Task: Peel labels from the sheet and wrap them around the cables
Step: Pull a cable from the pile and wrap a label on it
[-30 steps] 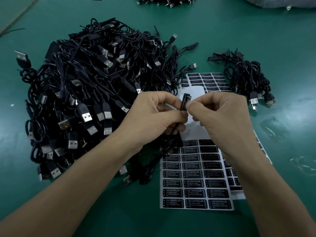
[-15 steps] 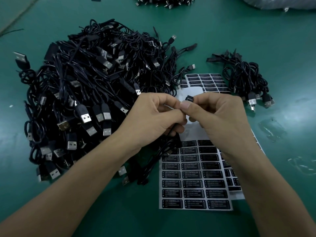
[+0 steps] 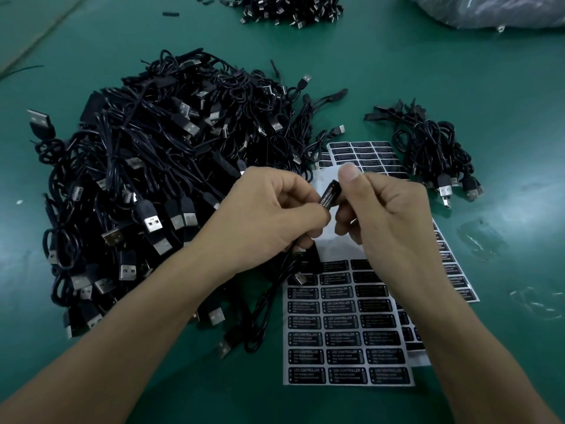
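Both hands meet at the centre of view on one black cable. The left hand curls round it to steady it, and the slack trails toward 6 o'clock. The right hand pinches the label between thumb and forefinger — probably pressing the wrap shut. The label sheet lies at 5 o'clock, handy for the next peel. A big cable heap crowds 9 o'clock and a small bundle sits at 2 o'clock — neither hinders the hands.
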Tool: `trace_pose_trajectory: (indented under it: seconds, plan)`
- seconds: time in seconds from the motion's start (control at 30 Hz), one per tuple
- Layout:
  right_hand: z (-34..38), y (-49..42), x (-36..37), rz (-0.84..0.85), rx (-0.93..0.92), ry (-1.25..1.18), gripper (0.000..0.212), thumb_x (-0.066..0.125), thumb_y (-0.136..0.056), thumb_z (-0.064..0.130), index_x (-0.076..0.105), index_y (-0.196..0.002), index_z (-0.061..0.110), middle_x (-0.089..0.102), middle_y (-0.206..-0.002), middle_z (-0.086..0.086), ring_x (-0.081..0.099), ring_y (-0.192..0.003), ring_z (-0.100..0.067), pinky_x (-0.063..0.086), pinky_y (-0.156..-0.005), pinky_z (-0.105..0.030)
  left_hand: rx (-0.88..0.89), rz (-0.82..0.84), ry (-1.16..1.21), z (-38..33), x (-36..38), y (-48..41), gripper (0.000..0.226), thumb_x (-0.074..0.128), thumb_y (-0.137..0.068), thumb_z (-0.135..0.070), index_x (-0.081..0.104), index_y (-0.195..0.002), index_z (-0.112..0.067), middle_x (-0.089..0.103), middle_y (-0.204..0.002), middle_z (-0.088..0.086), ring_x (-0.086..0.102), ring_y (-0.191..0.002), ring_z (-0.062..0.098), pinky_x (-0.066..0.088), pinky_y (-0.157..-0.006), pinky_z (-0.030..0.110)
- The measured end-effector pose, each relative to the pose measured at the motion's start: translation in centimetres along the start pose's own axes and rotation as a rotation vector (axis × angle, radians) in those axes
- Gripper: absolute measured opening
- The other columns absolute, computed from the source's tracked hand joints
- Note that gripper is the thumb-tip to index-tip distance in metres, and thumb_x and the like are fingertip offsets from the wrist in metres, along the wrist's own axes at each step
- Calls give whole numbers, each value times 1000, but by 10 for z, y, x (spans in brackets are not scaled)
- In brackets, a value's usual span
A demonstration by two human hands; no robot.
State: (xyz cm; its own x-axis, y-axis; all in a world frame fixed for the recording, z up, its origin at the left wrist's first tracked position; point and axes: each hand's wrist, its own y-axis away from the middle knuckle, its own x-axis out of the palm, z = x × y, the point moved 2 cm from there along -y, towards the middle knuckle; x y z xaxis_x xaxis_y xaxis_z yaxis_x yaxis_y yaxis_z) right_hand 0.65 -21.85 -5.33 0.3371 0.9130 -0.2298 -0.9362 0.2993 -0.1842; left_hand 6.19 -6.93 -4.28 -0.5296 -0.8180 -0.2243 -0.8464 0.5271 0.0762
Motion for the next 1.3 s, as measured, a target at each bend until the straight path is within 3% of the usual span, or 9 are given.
trace_pose_trajectory:
  seconds: [0.17,0.33,0.5,0.63,0.8,0.87,1.03,1.17,1.3]
  plan:
    - [9,7,12,239,65,-35,30,58,-94,45,73,-82,22,71,-73,9,64,-64,-3,45,-50,-13,108,-135,0,-12,-13,0,10,68,-85,1,74,-81,-7,73,-67,12,68,-55,25,59,-56,32]
    - [14,13,18,402,140,52,33,81,-76,43,71,-105,29,75,-89,1,72,-80,-16,59,-73,-39,92,-279,150,-18,-26,1,18,60,-92,-3,64,-76,-9,71,-59,4,66,-50,15,55,-49,23]
    - [26,10,10,404,132,15,12,76,-78,29,73,-89,26,73,-80,-9,67,-70,-28,57,-63,-40,89,-340,221,-20,-29,1,25,58,-101,-19,60,-77,-12,72,-63,4,71,-55,19,55,-49,24]
    - [26,-8,-29,270,164,-26,15,70,-87,11,73,-92,24,76,-77,-2,66,-60,-8,53,-54,-19,49,-384,362,-18,-36,0,36,47,-107,-32,69,-89,-10,76,-75,11,75,-68,27,59,-53,29]
    - [12,-53,-85,-175,122,135,13,73,-84,13,70,-86,25,75,-74,-7,65,-61,-18,52,-51,-24,47,-405,359,-15,-39,-2,19,54,-103,-19,68,-90,-14,73,-70,3,69,-60,16,55,-50,25]
    - [3,-76,-101,-306,114,306,8,70,-78,26,70,-85,30,73,-84,-16,68,-74,-34,59,-65,-37,57,-421,314,-13,-39,-3,19,55,-102,-15,67,-87,-14,69,-64,-1,64,-54,11,51,-47,22]
    - [-14,-119,-112,-214,207,637,47,67,-92,31,58,-136,15,64,-96,-9,61,-74,-20,46,-63,-23,70,-462,251,-9,-42,-4,17,52,-104,-13,64,-92,-11,63,-59,-7,57,-50,7,46,-45,19]
    - [-16,-121,-103,-242,222,823,50,62,-96,27,51,-141,6,59,-131,-21,45,-131,-38,41,-107,-42,70,-464,207,-5,-42,-7,19,51,-105,-14,64,-91,-13,62,-59,-9,56,-49,5,46,-45,18]
    - [5,-97,-57,-300,-27,1081,37,58,-95,30,62,-127,10,53,-129,-20,43,-122,-41,37,-100,-46,84,-463,163,-1,-41,-8,19,51,-105,-15,63,-91,-14,63,-60,-8,56,-49,5,46,-45,18]
